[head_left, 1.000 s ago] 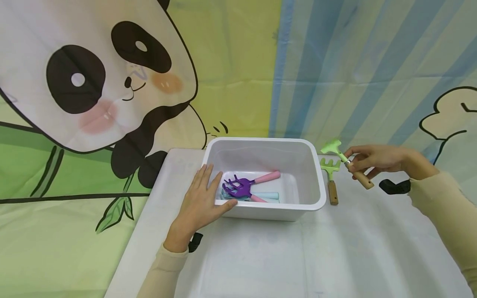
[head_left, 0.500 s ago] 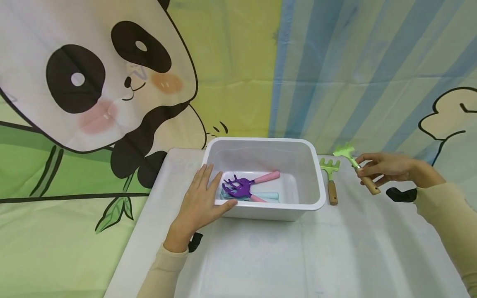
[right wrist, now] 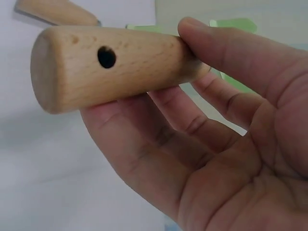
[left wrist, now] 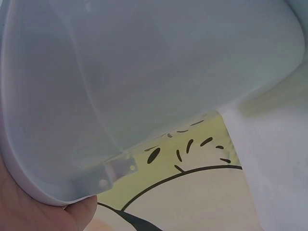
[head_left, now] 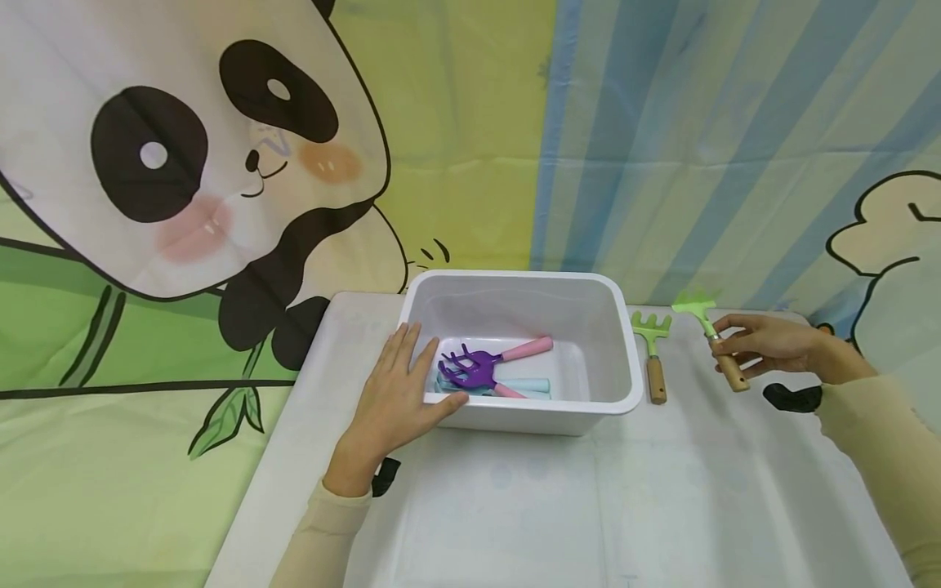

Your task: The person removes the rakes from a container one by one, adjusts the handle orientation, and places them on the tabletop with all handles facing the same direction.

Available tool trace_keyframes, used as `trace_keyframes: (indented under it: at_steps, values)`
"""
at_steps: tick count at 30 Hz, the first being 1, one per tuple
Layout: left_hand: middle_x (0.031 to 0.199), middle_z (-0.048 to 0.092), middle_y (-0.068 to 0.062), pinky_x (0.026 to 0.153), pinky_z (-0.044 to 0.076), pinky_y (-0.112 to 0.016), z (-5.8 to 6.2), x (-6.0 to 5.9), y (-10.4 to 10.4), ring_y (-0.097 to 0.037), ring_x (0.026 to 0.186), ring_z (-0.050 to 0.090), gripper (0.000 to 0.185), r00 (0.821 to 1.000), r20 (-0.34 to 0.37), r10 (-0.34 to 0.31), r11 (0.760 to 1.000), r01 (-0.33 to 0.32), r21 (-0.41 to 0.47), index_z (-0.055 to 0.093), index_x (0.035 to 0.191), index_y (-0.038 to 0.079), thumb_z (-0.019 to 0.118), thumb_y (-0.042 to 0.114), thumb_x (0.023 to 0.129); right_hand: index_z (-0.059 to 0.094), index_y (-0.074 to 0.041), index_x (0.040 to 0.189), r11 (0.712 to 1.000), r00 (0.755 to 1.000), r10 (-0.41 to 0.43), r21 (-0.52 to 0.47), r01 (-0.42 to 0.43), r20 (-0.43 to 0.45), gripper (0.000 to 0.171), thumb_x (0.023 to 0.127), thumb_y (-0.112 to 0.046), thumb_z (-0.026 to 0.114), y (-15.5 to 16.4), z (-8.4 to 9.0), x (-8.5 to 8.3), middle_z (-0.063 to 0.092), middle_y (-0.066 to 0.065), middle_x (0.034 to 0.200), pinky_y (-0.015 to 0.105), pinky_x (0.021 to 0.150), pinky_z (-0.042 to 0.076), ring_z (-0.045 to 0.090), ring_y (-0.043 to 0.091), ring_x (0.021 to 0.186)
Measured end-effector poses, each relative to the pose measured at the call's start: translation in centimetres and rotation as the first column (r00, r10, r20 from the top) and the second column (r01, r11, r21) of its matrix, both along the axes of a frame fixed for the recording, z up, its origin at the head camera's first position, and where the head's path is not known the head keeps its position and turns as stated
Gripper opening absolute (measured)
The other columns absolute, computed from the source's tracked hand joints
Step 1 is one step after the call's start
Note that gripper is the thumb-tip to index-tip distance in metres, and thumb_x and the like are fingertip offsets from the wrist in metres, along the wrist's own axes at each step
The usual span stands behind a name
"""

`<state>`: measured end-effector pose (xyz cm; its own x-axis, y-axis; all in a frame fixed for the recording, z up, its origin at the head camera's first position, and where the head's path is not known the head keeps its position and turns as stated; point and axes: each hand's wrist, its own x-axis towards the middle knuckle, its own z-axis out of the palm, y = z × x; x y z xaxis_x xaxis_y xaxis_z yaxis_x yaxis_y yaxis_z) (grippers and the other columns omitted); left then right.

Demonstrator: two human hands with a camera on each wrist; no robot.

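Note:
My right hand pinches the wooden handle of a small green garden rake between thumb and fingers. The rake is tilted, with its green head pointing toward the back. In the right wrist view the handle's butt end, with a hanging hole, faces the camera. Beside it, a green hand fork with a wooden handle lies on the table, right of the white plastic bin. My left hand rests on the bin's front left corner, fingers spread over the rim and thumb along the front edge.
Inside the bin lie purple claw-like tools with pink handles, over light blue tools. The bin stands near the back of a white table. A printed panda curtain hangs directly behind.
My right hand has moved right and slightly down with the rake, away from the bin and the fork. The rake's head has turned more upright. My left hand has stayed in place.

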<state>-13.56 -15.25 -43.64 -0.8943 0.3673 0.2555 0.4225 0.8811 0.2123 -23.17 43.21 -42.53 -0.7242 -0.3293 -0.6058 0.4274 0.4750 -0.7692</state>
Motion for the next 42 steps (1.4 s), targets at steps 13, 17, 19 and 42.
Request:
trace_keyframes:
  at_steps: [13, 17, 19, 42]
  values:
    - [0.162, 0.02, -0.021, 0.12, 0.013, -0.049, 0.0, 0.0, 0.0, -0.035, 0.151, 0.007, 0.101, 1.0, -0.007, 0.001, 1.0, -0.001, 0.002, 0.044, 0.151, 0.005, 0.046, 0.081, 0.085, 0.029, 0.004, 0.136, 0.994, 0.994, -0.109, -0.011, 0.109, 0.017, 0.051, 0.103, -0.021, 0.059, -0.1, -3.1, 0.4, 0.064, 0.021, 0.11, 0.051, 0.084, 0.056, 0.065, 0.04, 0.104]
    - [0.162, 0.02, -0.021, 0.12, 0.013, -0.049, 0.0, 0.1, 0.0, -0.035, 0.151, 0.008, 0.101, 1.0, -0.003, 0.001, 1.0, -0.001, 0.005, 0.043, 0.151, 0.004, 0.045, 0.082, 0.085, 0.029, 0.004, 0.136, 0.993, 0.993, -0.115, -0.006, 0.115, 0.016, 0.049, 0.104, -0.022, 0.056, 0.2, -4.3, 0.3, 0.064, 0.023, 0.111, 0.049, 0.084, 0.056, 0.065, 0.04, 0.104]
    - [0.162, 0.021, -0.021, 0.12, 0.013, -0.048, 0.0, 0.1, 0.0, -0.036, 0.151, 0.009, 0.101, 1.0, -0.009, -0.002, 1.0, 0.002, 0.011, 0.044, 0.15, 0.004, 0.046, 0.081, 0.085, 0.03, 0.004, 0.136, 0.992, 0.991, -0.129, -0.008, 0.129, 0.023, 0.049, 0.104, -0.022, 0.057, 0.2, -4.8, 0.2, 0.065, 0.023, 0.111, 0.049, 0.084, 0.057, 0.065, 0.04, 0.103]
    - [0.16, 0.025, -0.024, 0.12, 0.014, -0.048, 0.1, 0.0, 0.1, -0.038, 0.15, 0.013, 0.1, 0.999, -0.048, -0.012, 1.0, 0.013, 0.008, 0.046, 0.149, 0.003, 0.044, 0.081, 0.086, 0.02, 0.011, 0.146, 0.986, 0.983, -0.165, 0.037, 0.163, 0.075, 0.066, 0.103, -0.022, 0.058, 0.8, -7.9, -0.2, 0.056, 0.015, 0.11, 0.045, 0.082, 0.057, 0.063, 0.026, 0.092]
